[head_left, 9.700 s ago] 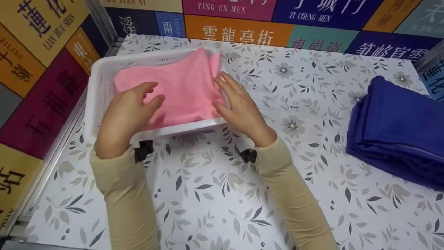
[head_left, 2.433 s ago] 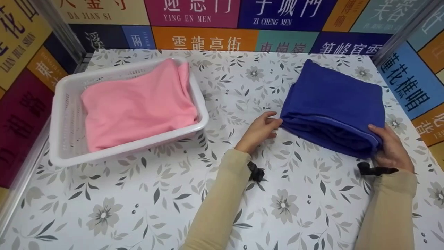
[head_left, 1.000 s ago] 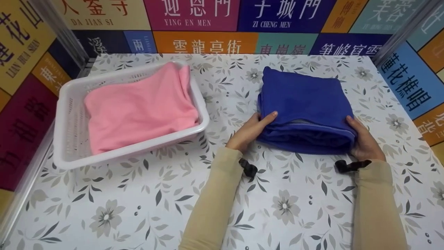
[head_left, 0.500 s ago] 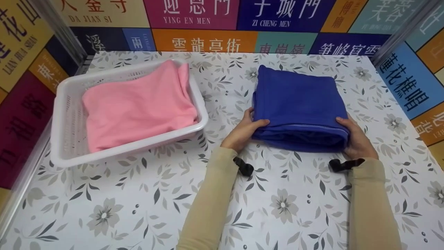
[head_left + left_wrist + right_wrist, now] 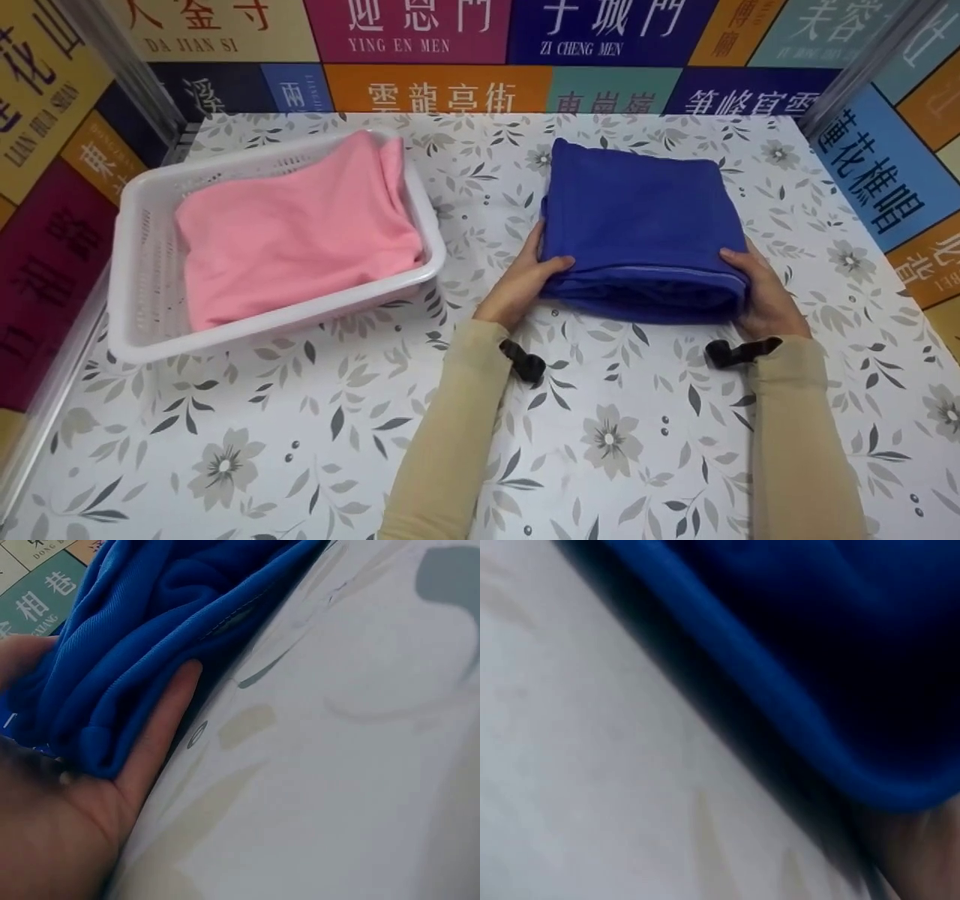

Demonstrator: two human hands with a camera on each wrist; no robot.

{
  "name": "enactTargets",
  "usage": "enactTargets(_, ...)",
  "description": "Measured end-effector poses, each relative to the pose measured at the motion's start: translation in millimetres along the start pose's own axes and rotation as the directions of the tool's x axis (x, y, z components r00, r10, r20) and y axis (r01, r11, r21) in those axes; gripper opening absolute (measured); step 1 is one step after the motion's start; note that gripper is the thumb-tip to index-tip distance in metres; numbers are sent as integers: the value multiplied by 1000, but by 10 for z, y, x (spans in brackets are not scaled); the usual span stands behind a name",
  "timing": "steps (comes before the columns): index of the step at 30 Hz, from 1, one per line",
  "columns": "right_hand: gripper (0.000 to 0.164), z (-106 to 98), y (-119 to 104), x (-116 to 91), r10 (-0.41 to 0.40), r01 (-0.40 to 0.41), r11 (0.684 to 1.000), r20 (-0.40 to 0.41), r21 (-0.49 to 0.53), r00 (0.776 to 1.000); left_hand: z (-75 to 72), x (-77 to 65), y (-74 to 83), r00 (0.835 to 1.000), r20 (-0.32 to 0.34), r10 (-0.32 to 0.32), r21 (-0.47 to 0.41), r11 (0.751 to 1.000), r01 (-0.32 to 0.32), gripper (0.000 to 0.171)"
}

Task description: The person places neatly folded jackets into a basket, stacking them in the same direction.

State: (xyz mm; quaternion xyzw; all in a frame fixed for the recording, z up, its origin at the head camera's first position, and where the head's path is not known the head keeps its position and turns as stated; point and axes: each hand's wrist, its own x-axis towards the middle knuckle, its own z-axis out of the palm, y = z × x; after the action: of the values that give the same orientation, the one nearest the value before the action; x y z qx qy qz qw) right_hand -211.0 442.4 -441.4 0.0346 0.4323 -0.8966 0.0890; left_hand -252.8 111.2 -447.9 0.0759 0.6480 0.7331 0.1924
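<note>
A thick folded blue garment (image 5: 637, 210) lies on the right half of the table, its open layered edge facing me. My left hand (image 5: 517, 285) grips its near left corner, thumb on top. In the left wrist view, one finger (image 5: 161, 724) of that hand runs under the blue layers, close over the table. My right hand (image 5: 769, 296) holds the near right corner, thumb above and the other fingers mostly hidden. The right wrist view shows the blue edge (image 5: 772, 701) with a bit of the hand below it, blurred.
A white plastic basket (image 5: 285, 315) stands on the left with a folded pink garment (image 5: 292, 232) inside. The table (image 5: 360, 450) has a leaf-and-flower cover. Printed panels (image 5: 450, 86) wall it at the back and both sides.
Both hands were at the pink garment in the basket, then moved right to the blue garment. It has shifted left across the table, turning squarer to me; lately it barely moves.
</note>
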Motion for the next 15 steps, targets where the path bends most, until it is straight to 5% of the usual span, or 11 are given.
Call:
enactTargets(10,56,1,9,46,-5,7,999,40,-47,999,-28,-165,125,999,52,-1,-25,1000,3,78)
enactTargets(15,57,16,3,36,13,-9,997,43,-75,999,-17,-128,-40,999,17,32,-7,999,-32,79)
